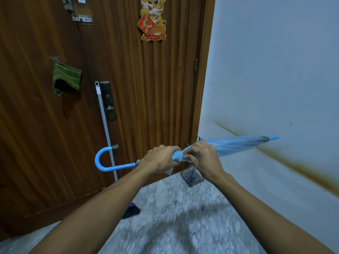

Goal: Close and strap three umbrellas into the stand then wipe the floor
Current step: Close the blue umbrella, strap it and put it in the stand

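Left hand (161,158) grips the closed blue umbrella (236,144) near its handle, right hand (201,154) pinches the strap, stand (192,177) just behind.

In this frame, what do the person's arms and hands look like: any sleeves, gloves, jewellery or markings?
Both forearms are bare up to the frame's bottom edge, with no sleeves showing. The left hand and right hand wear no gloves. No rings, watch, bands or markings show on the fingers or wrists.
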